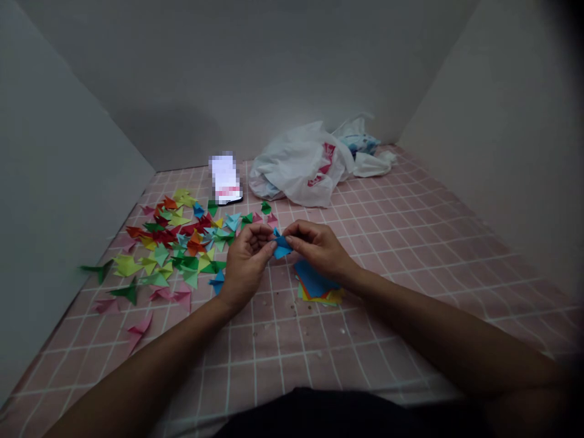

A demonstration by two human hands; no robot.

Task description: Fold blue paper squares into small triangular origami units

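Between my two hands is a small folded piece of blue paper (281, 247), held up above the checked cloth. My left hand (249, 255) pinches its left side between thumb and fingers. On the other side, my right hand (317, 246) pinches the paper's right edge. Below my right hand lies a stack of square paper sheets (314, 280), blue on top with orange and yellow edges showing under it. Left of my left hand spreads a pile of folded paper birds (182, 240) in red, green, yellow, pink and blue. One blue paper bird (218, 282) lies close to my left wrist.
A lit phone (226, 177), its screen blurred, leans near the back wall. Beside it sits a crumpled white plastic bag (301, 164) with red print, and a blue-and-white packet (360, 143) lies behind. Pale walls close in the pink checked cloth (433, 243) on three sides.
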